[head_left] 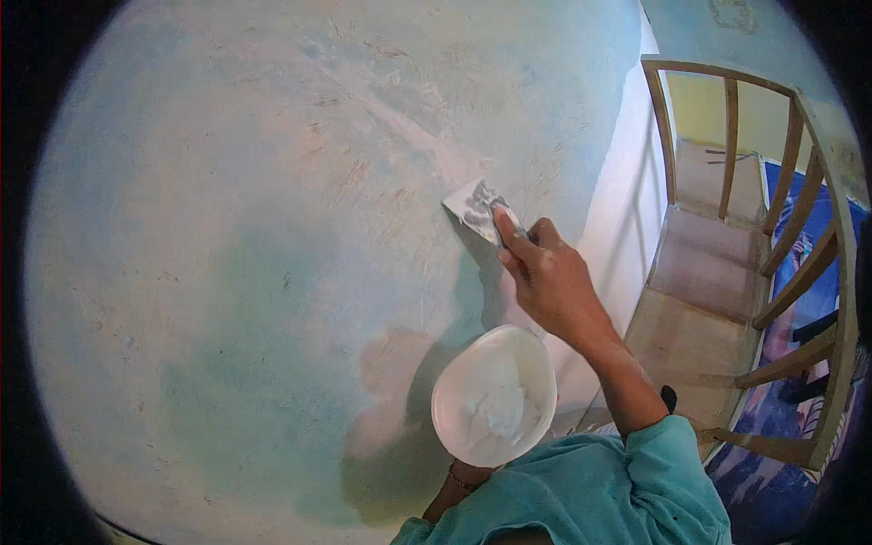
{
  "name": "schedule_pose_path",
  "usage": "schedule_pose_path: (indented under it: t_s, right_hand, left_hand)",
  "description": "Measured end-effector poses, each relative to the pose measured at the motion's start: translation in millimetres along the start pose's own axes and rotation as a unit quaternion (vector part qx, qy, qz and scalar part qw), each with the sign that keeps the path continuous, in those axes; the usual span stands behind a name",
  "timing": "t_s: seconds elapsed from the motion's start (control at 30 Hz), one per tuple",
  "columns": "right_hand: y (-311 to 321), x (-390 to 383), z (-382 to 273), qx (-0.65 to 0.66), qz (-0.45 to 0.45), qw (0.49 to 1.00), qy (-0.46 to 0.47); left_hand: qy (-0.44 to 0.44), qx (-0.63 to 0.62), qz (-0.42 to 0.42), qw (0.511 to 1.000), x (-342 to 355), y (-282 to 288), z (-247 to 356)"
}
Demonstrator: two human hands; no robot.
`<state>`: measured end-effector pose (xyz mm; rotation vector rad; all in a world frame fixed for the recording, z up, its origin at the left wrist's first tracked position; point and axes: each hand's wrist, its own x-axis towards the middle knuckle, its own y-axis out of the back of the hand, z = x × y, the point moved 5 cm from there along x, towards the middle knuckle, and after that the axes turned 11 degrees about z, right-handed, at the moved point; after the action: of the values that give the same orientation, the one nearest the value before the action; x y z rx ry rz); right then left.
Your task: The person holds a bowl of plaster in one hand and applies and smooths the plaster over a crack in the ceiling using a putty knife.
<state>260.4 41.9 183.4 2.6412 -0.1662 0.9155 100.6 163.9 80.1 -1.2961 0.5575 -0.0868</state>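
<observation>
The right hand point(559, 282) was found grasping a putty knife point(476, 204), its paste-smeared blade at the wall point(227, 163), just beside the lower end of a pale streak point(409, 127). The left hand point(471, 472) was mostly hidden under a white bowl point(442, 409) of white paste point(500, 413) near the torso; its finger closure could not be determined. A wooden railing point(847, 309) stood to the right.
</observation>
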Motion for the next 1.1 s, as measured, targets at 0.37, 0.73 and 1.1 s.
schedule_pose_path:
  t_s: [0.37, 0.73, 1.1]
  right_hand:
    - [19, 61, -30, 0.031, 0.087, 0.995, 0.033]
    - [1, 20, 4, 0.004, 0.055, 0.998, 0.038]
    - [35, -17, 0, 0.064, -0.036, 0.996, -0.047]
  left_hand:
    - [-0.005, 0.002, -0.007, 1.0, -5, -18, -10]
    - [-0.001, -0.023, -0.007, 1.0, 0, -7, -5]
    - [0.042, -0.076, -0.051, 0.995, -7, -19, -15]
